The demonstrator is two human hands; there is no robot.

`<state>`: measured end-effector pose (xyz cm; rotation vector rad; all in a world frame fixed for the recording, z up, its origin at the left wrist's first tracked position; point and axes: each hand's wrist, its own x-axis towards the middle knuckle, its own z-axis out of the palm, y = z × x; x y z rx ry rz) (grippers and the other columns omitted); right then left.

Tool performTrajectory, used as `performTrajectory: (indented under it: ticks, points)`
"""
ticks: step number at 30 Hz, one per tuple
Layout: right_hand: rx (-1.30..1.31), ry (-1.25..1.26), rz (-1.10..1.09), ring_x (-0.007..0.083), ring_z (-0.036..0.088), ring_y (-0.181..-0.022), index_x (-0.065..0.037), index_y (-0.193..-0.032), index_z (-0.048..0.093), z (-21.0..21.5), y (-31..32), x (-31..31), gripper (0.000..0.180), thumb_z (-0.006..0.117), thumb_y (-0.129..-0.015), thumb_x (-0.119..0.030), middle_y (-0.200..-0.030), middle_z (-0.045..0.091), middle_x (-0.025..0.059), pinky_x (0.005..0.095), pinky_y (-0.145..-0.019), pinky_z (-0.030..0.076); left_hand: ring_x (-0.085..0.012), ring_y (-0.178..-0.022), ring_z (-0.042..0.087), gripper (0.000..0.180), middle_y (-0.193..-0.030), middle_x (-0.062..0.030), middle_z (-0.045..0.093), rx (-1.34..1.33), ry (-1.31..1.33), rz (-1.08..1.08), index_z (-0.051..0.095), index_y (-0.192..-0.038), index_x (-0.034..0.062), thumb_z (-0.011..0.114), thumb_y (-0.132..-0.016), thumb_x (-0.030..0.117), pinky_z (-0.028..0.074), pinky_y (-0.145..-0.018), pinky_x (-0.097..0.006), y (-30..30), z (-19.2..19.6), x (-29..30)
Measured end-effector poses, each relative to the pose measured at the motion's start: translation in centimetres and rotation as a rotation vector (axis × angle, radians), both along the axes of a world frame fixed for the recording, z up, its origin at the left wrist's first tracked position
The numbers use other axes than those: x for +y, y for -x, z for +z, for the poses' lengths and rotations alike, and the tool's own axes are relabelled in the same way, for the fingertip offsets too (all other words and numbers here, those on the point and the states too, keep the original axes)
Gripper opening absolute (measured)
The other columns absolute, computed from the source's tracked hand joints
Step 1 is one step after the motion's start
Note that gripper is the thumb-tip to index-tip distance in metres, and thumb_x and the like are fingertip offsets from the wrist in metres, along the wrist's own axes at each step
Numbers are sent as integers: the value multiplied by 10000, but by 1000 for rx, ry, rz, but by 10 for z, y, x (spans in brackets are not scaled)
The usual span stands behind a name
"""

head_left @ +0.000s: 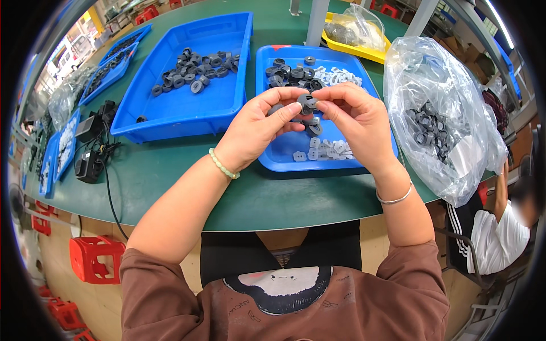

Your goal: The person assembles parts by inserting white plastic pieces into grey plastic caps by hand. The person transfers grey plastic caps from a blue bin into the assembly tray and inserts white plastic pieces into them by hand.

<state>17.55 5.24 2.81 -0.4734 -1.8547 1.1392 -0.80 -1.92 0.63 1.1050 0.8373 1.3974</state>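
Both my hands meet above the small blue tray. My left hand pinches a dark grey rubber ring with thumb and forefinger and cups another ring in its palm. My right hand grips the same ring from the right with its fingertips. Below them, the tray holds dark grey rings at the back and small white square pieces at the front and back right.
A larger blue tray with several grey rings lies to the left. A clear plastic bag of grey rings stands at the right. A yellow tray lies behind. Black power adapters and cables lie left. Another person sits at the right.
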Motion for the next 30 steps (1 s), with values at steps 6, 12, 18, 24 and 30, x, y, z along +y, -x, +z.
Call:
performTrajectory:
  ticks: [6,12,18,24,30]
  points:
    - [-97,-276,-135,130,642,-776,3,-962,677,0,1,0,121,678,-842,18,-879,660,76,244,-700,522,-115,-1013,622,336,-1142,-59,634,48,79,-11,553,-1295,23,559,-997,179,525,-864,-244,3,-2,3]
    - [-118,-249,-158,122,605,-722,1,-919,680,-2,5,-2,87,688,-832,7,-847,659,69,248,-640,490,-127,-1071,601,347,-1207,-62,614,3,98,-55,541,-1305,-1,541,-1004,173,486,-977,-275,4,-4,4]
    - [-120,-244,-192,115,583,-702,4,-906,677,-3,9,-5,76,689,-833,-15,-835,651,65,249,-633,478,-138,-1082,597,347,-1218,-74,606,-27,99,-70,543,-1303,-8,532,-1008,174,479,-997,-286,5,-5,4]
    - [-172,-183,-186,111,572,-682,11,-911,673,-1,7,-6,74,672,-842,-18,-825,643,63,246,-622,473,-137,-1043,620,352,-1193,-76,616,-31,104,-54,539,-1307,-15,530,-1010,174,511,-957,-270,3,-5,4]
    - [-121,-155,-189,119,578,-682,9,-914,670,-7,12,-5,79,675,-840,-18,-831,645,68,258,-626,477,-147,-1054,618,353,-1194,-82,614,-38,97,-52,536,-1308,-15,526,-1010,174,509,-965,-281,3,-4,4]
